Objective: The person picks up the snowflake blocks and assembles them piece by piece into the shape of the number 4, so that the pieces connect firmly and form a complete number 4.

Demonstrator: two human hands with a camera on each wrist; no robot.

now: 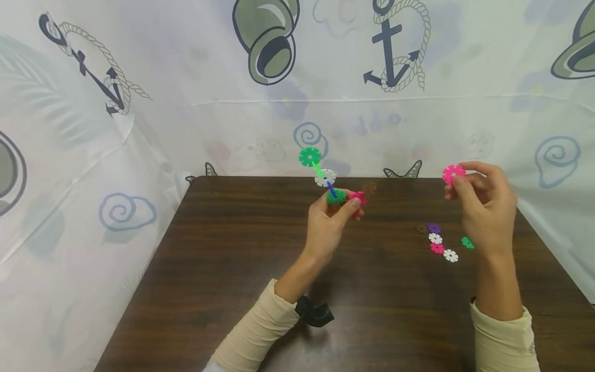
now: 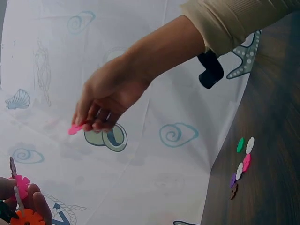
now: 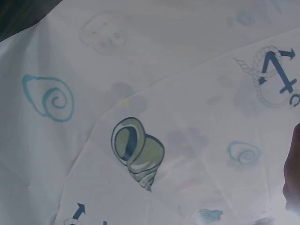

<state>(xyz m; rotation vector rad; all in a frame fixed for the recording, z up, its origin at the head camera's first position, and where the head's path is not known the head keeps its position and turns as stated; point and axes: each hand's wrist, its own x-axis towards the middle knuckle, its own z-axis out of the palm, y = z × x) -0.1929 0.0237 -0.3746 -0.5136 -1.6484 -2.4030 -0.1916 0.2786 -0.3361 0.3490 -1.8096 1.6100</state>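
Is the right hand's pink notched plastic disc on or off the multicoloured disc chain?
Off: the right hand pinches the pink disc, well apart from the chain.

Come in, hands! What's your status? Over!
Left hand gripping linked discs. Right hand pinching pink disc. Loose discs lie on table. No obstacle visible between hands.

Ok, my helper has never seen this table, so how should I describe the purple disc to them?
In the head view, find the dark brown table, then the flat notched discs lying below and left of the right hand. The purple disc is at their far end, beside a brown disc; it is the only purple one.
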